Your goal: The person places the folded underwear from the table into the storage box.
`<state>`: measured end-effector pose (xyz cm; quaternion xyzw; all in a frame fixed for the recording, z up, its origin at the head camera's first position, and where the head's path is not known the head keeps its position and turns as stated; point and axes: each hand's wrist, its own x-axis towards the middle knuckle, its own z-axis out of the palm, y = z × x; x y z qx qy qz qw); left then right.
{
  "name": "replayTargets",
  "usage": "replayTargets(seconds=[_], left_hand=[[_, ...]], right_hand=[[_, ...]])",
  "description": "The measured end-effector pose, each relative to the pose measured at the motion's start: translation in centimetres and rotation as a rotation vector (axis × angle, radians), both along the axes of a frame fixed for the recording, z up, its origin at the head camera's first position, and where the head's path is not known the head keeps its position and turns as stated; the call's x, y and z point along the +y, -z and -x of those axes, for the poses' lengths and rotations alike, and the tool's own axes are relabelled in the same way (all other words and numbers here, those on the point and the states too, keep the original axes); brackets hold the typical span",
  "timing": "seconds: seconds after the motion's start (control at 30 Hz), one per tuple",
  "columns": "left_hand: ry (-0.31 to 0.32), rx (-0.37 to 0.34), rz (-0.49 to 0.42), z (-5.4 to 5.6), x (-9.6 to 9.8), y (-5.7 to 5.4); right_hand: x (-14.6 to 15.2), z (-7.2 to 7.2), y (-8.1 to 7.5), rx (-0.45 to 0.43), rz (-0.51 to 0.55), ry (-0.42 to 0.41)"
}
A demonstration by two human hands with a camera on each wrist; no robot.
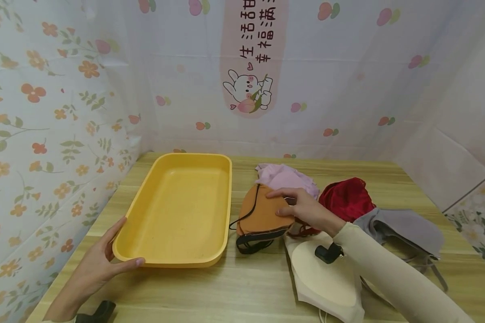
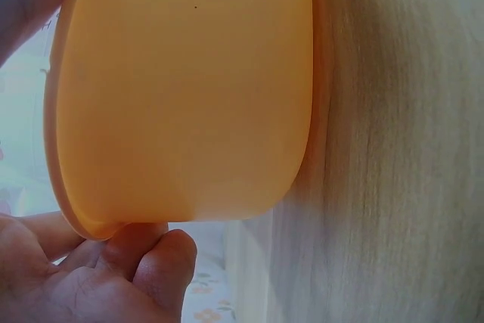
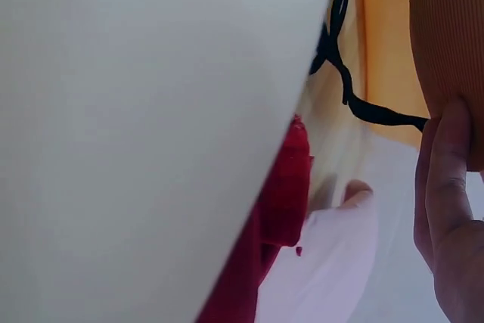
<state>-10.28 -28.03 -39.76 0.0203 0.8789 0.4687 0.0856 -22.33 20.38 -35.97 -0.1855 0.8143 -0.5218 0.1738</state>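
Observation:
On the left, a yellow plastic tray (image 1: 182, 215) stands on the table with nothing in it. My left hand (image 1: 99, 258) grips its near left corner, thumb on the near rim and fingers round the left side. My right hand (image 1: 307, 208) pinches a folded orange bra (image 1: 262, 208) with black trim and thin black straps, just right of the tray. In the right wrist view, the fingers (image 3: 451, 172) lie against the bra's ribbed orange cloth (image 3: 454, 51). A lilac bra (image 1: 287, 177) lies right behind the orange one.
A dark red bra (image 1: 345, 197) and a grey bra (image 1: 408, 229) lie farther right. Under my right forearm is a beige bra (image 1: 325, 273) with smooth cups. Printed cloth (image 1: 178, 89) hangs behind the wooden table (image 1: 242, 291) and along its left side.

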Motion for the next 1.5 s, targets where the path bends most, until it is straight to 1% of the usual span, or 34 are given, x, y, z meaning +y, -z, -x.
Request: replayTargets(seconds=[0.07, 0.23, 0.4, 0.57, 0.7, 0.8, 0.87, 0.97, 1.1, 1.27, 1.3, 1.5], left_hand=[[0.002, 0.002, 0.002, 0.0, 0.0, 0.0], [0.005, 0.009, -0.001, 0.0, 0.0, 0.0], [0.0, 0.004, -0.006, 0.0, 0.1, -0.1], [0.005, 0.01, -0.028, 0.0, 0.1, 0.0], [0.006, 0.008, -0.028, 0.0, 0.2, -0.1], [0.005, 0.002, -0.012, 0.0, 0.2, -0.1], [0.003, 0.0, 0.002, 0.0, 0.2, -0.1], [0.001, 0.008, -0.013, 0.0, 0.2, -0.1], [0.0, 0.014, -0.038, -0.1, 0.2, -0.1], [0.01, 0.001, -0.001, 0.0, 0.2, 0.0], [0.011, -0.003, 0.007, 0.0, 0.2, -0.1], [0.012, -0.013, -0.022, -0.1, 0.1, -0.1]], right_hand=[[-0.1, -0.1, -0.2, -0.012, 0.012, 0.015], [-0.1, 0.0, -0.7, -0.007, 0.018, 0.049], [0.1, 0.1, -1.3, -0.001, 0.017, 0.069], [0.2, 0.3, -1.8, 0.015, 0.021, 0.083], [0.2, 0.5, -2.3, 0.022, 0.07, 0.079], [0.0, 0.5, -2.7, 0.004, 0.109, 0.083], [-0.1, 0.6, -3.1, -0.004, 0.11, 0.093], [-0.2, 0.8, -3.5, -0.008, 0.106, 0.106], [-0.4, 1.0, -3.6, -0.009, 0.13, 0.119], [-0.6, 0.9, -3.5, -0.015, 0.176, 0.135], [-0.7, 0.9, -3.6, -0.017, 0.178, 0.14], [-1.5, 1.3, -4.2, -0.001, 0.168, 0.155]])
